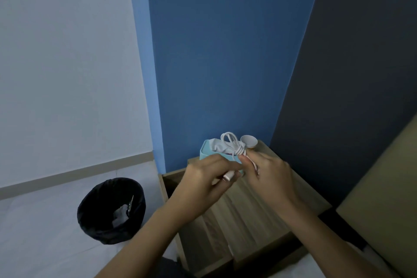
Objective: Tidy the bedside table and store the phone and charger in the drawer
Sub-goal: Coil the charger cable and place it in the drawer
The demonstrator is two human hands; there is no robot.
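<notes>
Both hands hold a white charger cable (233, 144) above the wooden bedside table (259, 210). The cable is wound into a bundle with loops sticking up. My right hand (268, 174) pinches the wrapped middle of the bundle. My left hand (203, 178) grips the cable's white plug end (228, 176). The drawer (171, 185) stands pulled out to the left of the table; its inside is dark. No phone is visible.
A light blue tissue box (206, 151) and a small white cup (248, 141) stand at the back of the table, against the blue wall. A black waste bin (110, 210) with crumpled paper stands on the floor at left. A tan headboard (383, 187) rises at right.
</notes>
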